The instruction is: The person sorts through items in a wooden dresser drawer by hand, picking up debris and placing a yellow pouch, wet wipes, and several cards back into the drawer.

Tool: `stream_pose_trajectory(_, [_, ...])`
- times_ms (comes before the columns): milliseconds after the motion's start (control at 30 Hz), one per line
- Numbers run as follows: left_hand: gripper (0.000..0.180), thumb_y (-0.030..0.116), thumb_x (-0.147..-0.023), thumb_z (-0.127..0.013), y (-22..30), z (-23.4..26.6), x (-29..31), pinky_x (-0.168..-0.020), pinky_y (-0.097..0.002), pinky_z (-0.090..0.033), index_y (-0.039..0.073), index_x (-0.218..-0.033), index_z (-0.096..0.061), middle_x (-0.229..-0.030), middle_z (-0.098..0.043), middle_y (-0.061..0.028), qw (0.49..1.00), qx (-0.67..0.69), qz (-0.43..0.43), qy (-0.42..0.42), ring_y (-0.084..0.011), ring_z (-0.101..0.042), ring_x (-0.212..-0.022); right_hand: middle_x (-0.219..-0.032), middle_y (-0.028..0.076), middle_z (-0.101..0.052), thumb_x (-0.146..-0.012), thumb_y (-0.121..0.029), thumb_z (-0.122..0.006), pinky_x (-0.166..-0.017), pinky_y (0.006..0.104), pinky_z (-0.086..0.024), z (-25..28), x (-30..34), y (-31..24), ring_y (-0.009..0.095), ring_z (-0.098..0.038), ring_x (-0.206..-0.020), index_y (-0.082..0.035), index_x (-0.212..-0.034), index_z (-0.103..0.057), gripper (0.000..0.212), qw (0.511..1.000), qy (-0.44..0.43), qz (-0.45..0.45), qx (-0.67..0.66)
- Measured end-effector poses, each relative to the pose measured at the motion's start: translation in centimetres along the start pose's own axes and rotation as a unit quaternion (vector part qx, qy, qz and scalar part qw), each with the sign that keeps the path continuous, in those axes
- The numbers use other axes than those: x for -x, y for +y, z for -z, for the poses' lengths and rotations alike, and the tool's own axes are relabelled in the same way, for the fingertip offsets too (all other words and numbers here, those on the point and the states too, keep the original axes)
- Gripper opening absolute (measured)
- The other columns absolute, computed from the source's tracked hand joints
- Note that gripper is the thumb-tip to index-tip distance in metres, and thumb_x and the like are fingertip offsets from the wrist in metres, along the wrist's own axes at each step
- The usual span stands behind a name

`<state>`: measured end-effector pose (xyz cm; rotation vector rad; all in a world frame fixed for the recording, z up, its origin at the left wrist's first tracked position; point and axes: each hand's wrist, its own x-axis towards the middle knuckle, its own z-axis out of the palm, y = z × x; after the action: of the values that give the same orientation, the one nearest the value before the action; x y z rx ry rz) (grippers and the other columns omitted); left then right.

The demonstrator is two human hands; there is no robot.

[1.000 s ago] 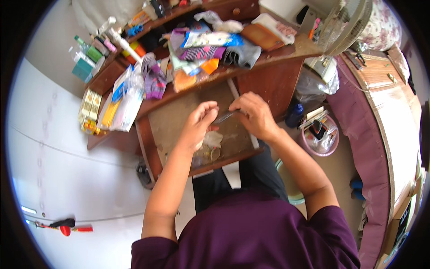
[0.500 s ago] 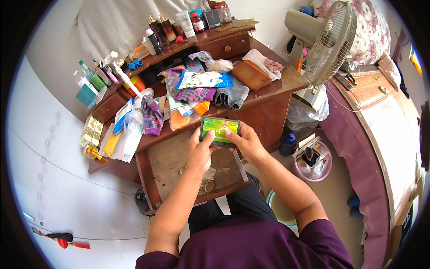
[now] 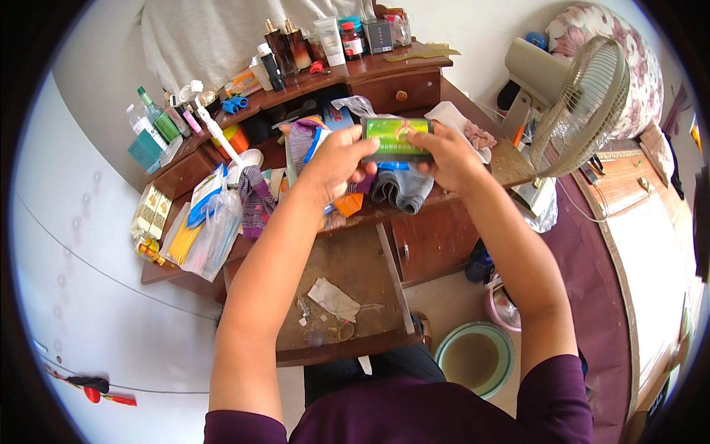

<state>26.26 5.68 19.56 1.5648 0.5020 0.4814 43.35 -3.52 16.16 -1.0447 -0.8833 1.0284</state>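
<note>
Both hands raised over the cluttered wooden desk (image 3: 444, 200), holding a small green rectangular box (image 3: 396, 138) between them. Left hand (image 3: 336, 159) clamps the box's left end, fingers curled together around it, thumb on the near edge. Right hand (image 3: 447, 157) clamps the right end, fingers closed on the top and side. Box is held level, face toward the camera, in the air above a folded grey cloth (image 3: 399, 189) lying on the desk surface. Near, below the forearms, an open drawer (image 3: 336, 296) is pulled out with a crumpled paper scrap (image 3: 334, 298) and small bits inside. Left on the desk: clear plastic bags (image 3: 211, 233), a striped cloth (image 3: 255, 200). Far shelf has bottles (image 3: 288, 46) and a white tube (image 3: 330, 41). Green bottle (image 3: 157, 117) far left. Electric fan (image 3: 580, 111) stands right of the desk. Green basin (image 3: 475, 357) on the floor, near right, with a pink bowl (image 3: 503, 307) just beside it.
</note>
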Motion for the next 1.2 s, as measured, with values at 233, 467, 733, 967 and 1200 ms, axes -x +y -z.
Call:
stream_pose_trajectory(233, [0.048,0.000,-0.078,-0.056,1.2,4.0,-8.7,-0.038,-0.0199,-0.035,0.007,-0.120,-0.036,-0.085,-0.052,-0.0098,0.976,0.058,-0.003,0.210,-0.0117,-0.051,-0.056,-0.079,0.001,-0.053,-0.083,-0.017,-0.056,-0.056,0.0239,-0.043,4.0,-10.8,-0.6,0.011,-0.050,-0.063,-0.005,-0.104,-0.052,0.025,0.963,0.097,0.089,0.236])
stream_pose_trajectory(467, [0.020,0.001,-0.079,-0.052,0.4,4.3,-13.3,-0.045,-0.0221,-0.039,0.008,-0.097,-0.046,-0.081,-0.051,-0.0066,0.965,0.136,-0.025,0.223,-0.0130,-0.052,-0.059,-0.092,0.013,-0.063,-0.075,-0.024,-0.062,-0.077,0.0342,-0.046,6.3,-18.8,1.9,0.027,-0.060,-0.086,-0.010,-0.097,-0.061,0.027,0.853,0.059,0.170,0.490])
stream_pose_trajectory(733, [0.009,0.005,-0.079,-0.054,0.3,5.0,-14.7,-0.044,-0.0203,-0.038,0.007,-0.087,-0.052,-0.073,-0.052,-0.0022,0.971,0.065,-0.028,0.229,-0.0100,-0.052,-0.058,-0.084,0.013,-0.063,-0.074,-0.020,-0.061,-0.075,0.0343,-0.046,5.8,-18.8,2.2,0.027,-0.060,-0.082,-0.009,-0.083,-0.064,0.015,0.855,0.091,0.155,0.486])
stream_pose_trajectory(967, [0.013,0.014,-0.080,-0.057,0.9,4.9,-15.7,-0.043,-0.0202,-0.035,0.005,-0.090,-0.055,-0.073,-0.055,-0.0023,0.978,0.006,-0.022,0.207,-0.0088,-0.053,-0.057,-0.082,0.012,-0.063,-0.074,-0.017,-0.060,-0.072,0.0337,-0.045,6.8,-17.3,3.0,0.026,-0.059,-0.078,-0.006,-0.080,-0.063,0.013,0.877,0.029,0.165,0.451])
stream_pose_trajectory(1200, [0.028,0.026,-0.079,-0.064,1.2,5.3,-17.8,-0.040,-0.0214,-0.032,0.001,-0.090,-0.058,-0.076,-0.058,-0.0047,0.970,-0.174,-0.016,0.170,-0.0081,-0.049,-0.054,-0.075,0.002,-0.057,-0.080,-0.012,-0.058,-0.065,0.0237,-0.041,6.9,-16.4,3.1,0.009,-0.050,-0.071,-0.001,-0.085,-0.058,0.012,0.876,-0.006,0.186,0.444])
